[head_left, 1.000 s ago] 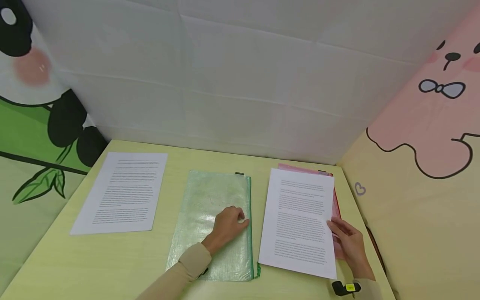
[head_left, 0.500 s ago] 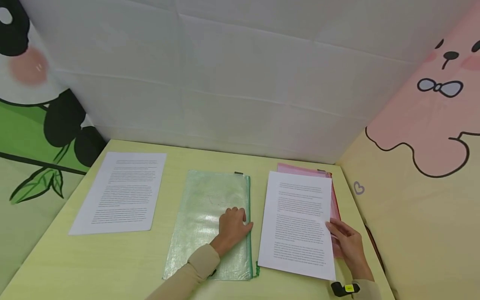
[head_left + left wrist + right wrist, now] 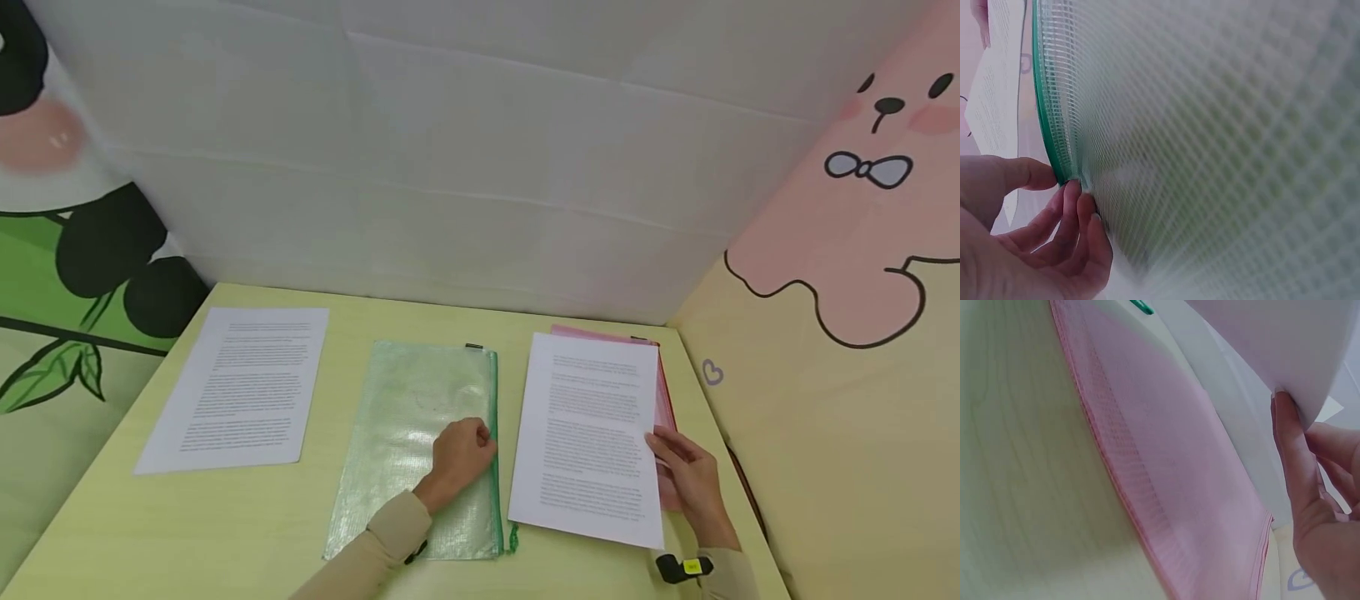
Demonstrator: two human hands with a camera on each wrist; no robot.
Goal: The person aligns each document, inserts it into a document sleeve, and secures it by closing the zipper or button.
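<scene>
A translucent green zip folder (image 3: pixel 420 392) lies at the middle of the table. My left hand (image 3: pixel 459 457) is at its right edge; in the left wrist view the thumb and curled fingers pinch the green zipper edge (image 3: pixel 1047 134). To the right, my right hand (image 3: pixel 692 475) grips a printed sheet of paper (image 3: pixel 585 442) by its right edge, between thumb and fingers. That sheet is raised over a pink zip folder (image 3: pixel 1166 456), covering most of it in the head view. Printed text faces up on the sheet.
Another printed sheet (image 3: pixel 240 392) lies flat at the left of the table (image 3: pixel 187 533). A white wall sheet (image 3: pixel 480 167) rises behind the table, and decorated panels stand at both sides. A green zipper pull cord (image 3: pixel 513 537) hangs from the green folder's lower right corner.
My left hand slid slightly right along the green folder's zipper edge, then back a little. The sheet in my right hand shifted slightly up and left. The head view turned slightly.
</scene>
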